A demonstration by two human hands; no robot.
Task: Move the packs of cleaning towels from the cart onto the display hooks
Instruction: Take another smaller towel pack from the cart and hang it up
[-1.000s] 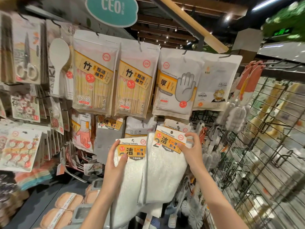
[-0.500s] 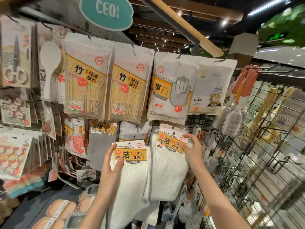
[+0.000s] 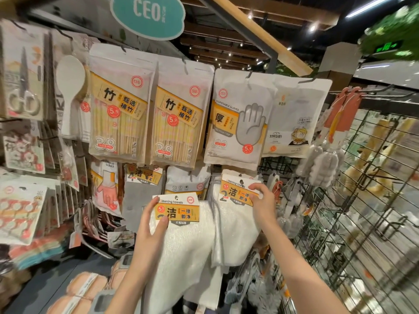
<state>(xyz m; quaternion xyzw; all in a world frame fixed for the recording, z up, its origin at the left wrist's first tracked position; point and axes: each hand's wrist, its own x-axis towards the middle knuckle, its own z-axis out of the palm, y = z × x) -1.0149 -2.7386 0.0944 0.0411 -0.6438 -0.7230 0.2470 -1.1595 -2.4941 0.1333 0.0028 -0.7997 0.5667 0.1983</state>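
Two hands, two packs of cleaning towels: the left hand [image 3: 151, 225] has its grip pinched on the card header of the near towel pack [image 3: 179, 227], held off the rack, while the right hand [image 3: 263, 200] grips the header of the second towel pack [image 3: 235, 214] up at the display hooks. Behind hang two bamboo chopstick packs [image 3: 122, 118] and one disposable gloves pack [image 3: 238, 123]. Since a second ago, the left pack has dropped slightly lower

Change since a second ago: right-hand towel pack [image 3: 235, 214] sits higher, its header card nearer the disposable gloves bag [image 3: 235, 123]; left-hand towel pack [image 3: 179, 225] sits lower relative to it, left hand [image 3: 150, 225] following.
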